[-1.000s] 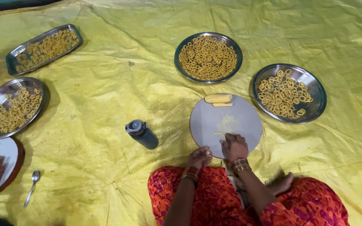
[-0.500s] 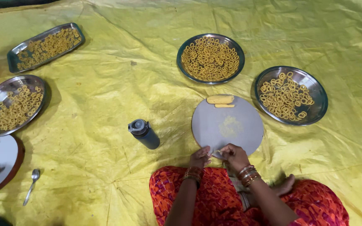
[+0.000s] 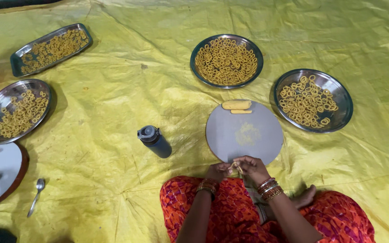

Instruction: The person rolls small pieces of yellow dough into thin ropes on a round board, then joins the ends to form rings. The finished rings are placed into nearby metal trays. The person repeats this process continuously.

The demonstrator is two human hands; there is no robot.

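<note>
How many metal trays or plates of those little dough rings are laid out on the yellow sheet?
4. A rectangular tray at far left, a round plate below it, a round plate at top centre, and another round plate at right. More may lie outside the picture.

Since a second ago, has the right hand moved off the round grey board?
Yes. The right hand was resting on the round grey board; it has drawn back over the board's near edge, toward the lap, and now meets the left hand.
</note>
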